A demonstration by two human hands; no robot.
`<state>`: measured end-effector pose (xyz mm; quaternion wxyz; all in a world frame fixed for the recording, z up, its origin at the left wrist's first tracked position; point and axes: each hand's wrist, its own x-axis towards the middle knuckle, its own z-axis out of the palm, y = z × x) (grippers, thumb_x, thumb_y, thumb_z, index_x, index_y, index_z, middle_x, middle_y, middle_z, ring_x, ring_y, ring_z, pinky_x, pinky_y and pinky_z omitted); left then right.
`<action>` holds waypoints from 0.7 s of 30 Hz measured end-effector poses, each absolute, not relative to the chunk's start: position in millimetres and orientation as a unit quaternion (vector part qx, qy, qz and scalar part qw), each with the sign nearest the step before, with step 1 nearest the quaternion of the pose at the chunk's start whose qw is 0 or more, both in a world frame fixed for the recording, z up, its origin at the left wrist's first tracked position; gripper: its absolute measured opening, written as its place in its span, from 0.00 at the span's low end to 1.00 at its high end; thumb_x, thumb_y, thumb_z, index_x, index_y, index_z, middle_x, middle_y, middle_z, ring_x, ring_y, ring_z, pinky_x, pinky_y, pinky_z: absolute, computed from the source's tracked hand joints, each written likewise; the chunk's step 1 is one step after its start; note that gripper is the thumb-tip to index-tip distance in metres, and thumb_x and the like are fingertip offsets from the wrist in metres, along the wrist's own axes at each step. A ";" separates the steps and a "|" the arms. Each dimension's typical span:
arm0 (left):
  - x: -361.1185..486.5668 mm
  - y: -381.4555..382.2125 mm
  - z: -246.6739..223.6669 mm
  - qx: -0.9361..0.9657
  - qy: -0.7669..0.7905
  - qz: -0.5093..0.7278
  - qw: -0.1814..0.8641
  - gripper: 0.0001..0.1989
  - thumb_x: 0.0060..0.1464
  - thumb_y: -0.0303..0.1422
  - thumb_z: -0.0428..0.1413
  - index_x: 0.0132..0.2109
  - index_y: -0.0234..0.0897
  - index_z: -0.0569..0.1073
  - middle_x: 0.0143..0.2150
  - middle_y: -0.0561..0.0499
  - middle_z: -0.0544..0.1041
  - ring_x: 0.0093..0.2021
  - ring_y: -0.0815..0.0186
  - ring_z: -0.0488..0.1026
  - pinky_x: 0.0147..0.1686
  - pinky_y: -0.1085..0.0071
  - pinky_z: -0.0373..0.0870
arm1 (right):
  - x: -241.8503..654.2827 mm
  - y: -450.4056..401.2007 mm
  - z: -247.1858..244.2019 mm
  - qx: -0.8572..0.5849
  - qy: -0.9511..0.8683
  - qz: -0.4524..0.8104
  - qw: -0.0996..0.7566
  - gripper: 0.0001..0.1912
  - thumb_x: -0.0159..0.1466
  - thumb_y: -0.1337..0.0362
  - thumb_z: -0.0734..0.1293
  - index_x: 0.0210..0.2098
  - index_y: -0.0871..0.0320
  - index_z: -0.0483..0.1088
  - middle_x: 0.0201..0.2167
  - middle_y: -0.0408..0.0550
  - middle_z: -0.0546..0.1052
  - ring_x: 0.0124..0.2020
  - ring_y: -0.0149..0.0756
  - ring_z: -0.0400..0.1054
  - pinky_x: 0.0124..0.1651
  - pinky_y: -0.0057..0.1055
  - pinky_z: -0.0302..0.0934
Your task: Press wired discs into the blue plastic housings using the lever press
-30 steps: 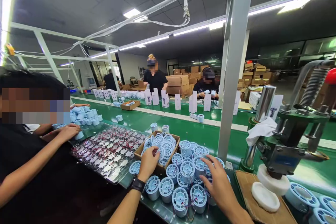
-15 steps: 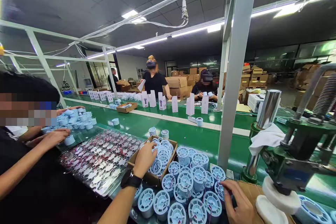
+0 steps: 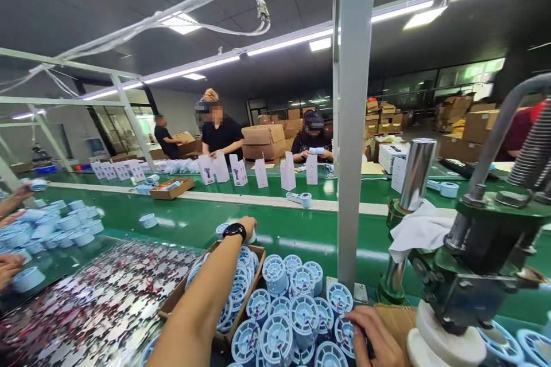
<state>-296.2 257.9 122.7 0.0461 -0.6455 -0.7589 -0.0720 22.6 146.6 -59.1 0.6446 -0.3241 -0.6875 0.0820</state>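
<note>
Light-blue round ribbed parts (image 3: 303, 312) with thin red wires stand packed together at the near edge of the bench. More of them fill an open cardboard box (image 3: 172, 304) to their left. My left arm, with a black watch, stretches over that box. My left hand (image 3: 248, 225) is bent down over a blue round part (image 3: 252, 236) on the green belt just beyond the box, and its fingers are hidden. My right hand (image 3: 373, 337) lies at the right side of the cluster, fingers curled on the rim of one blue part (image 3: 345, 330).
A green hand press (image 3: 477, 258) with a white pad and rag stands at right on brown cardboard (image 3: 398, 321). A white post (image 3: 353, 126) rises behind the cluster. A tray of metal pieces with red wires (image 3: 86, 309) lies left. A co-worker's hands (image 3: 8, 268) and people across the belt (image 3: 301, 223).
My left hand left the cardboard box and reached forward past it onto the belt. My right hand slid a little left along the cluster's right side. The view swung right and the co-worker's head left it.
</note>
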 end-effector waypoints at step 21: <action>-13.7 36.5 48.5 -0.783 -0.615 0.067 -0.059 0.26 0.55 0.50 0.58 0.46 0.29 0.77 0.39 0.35 0.80 0.39 0.45 0.79 0.34 0.56 0.75 | 115.8 64.6 -56.5 -0.382 -0.709 0.032 0.592 0.09 0.68 0.63 0.61 0.44 0.56 0.72 0.43 0.47 0.76 0.42 0.31 0.73 0.43 0.22 0.68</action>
